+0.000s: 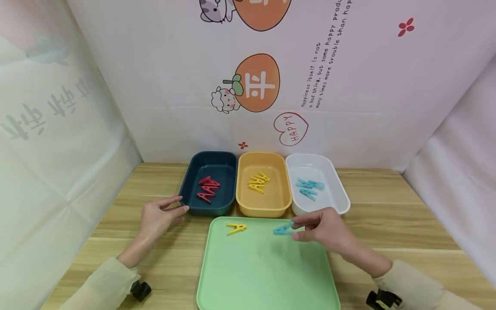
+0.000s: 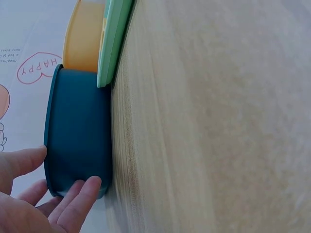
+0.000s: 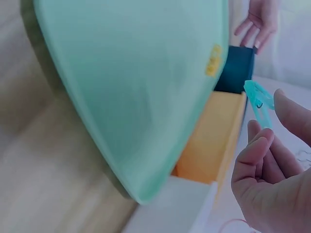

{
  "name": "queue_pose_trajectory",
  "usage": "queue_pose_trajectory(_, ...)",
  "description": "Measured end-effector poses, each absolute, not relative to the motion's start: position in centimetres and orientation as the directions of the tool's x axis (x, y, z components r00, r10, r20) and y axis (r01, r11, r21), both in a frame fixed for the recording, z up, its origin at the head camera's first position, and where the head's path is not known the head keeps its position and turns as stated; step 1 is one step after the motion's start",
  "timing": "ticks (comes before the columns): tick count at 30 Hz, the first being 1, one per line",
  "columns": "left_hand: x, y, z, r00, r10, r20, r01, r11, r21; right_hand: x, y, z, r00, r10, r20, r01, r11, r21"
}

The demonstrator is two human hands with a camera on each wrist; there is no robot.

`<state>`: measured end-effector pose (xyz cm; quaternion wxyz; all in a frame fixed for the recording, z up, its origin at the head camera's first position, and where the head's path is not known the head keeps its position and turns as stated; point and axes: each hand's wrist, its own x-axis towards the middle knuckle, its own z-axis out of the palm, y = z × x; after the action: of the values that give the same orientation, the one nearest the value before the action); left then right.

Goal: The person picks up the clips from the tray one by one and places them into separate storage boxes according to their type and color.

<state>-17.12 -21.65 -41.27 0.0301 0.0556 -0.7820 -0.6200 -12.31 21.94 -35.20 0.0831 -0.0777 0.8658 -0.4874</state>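
My right hand (image 1: 329,228) pinches a light blue clothespin (image 1: 282,229) between thumb and fingers, over the back right part of the green tray (image 1: 267,275). In the right wrist view the clothespin (image 3: 258,102) sticks out past the fingertips. A yellow clothespin (image 1: 237,228) lies on the tray near its back left corner. My left hand (image 1: 155,219) is at the front left corner of the dark blue bin (image 1: 209,211), its fingers fairly straight. In the left wrist view, thumb and fingertips of the left hand (image 2: 53,204) are right at the bin's wall.
Behind the tray, a yellow bin (image 1: 264,212) and a white bin (image 1: 341,198) stand beside the dark blue one. Red clothespins (image 1: 209,186) lie in the dark blue bin, yellow ones (image 1: 257,183) in the yellow, light blue ones (image 1: 308,188) in the white. A printed cloth (image 1: 186,120) hangs behind.
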Motion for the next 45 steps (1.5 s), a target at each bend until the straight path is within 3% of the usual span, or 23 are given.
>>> queue_pose_trajectory(26,-17.1,-21.7,-41.1,-0.992,-0.124,-0.029,-0.059,0.25,0.967,-15.9,25.7,-28.3,-0.987,-0.151,-0.056,-0.045,0.592,-0.805)
queue_pose_trajectory(45,-17.3,-21.7,-41.3,-0.99,-0.136,-0.028,-0.062,0.253,0.966,-21.0,27.2,-26.8,-0.988,-0.118,-0.1,-0.001,0.655,-0.756)
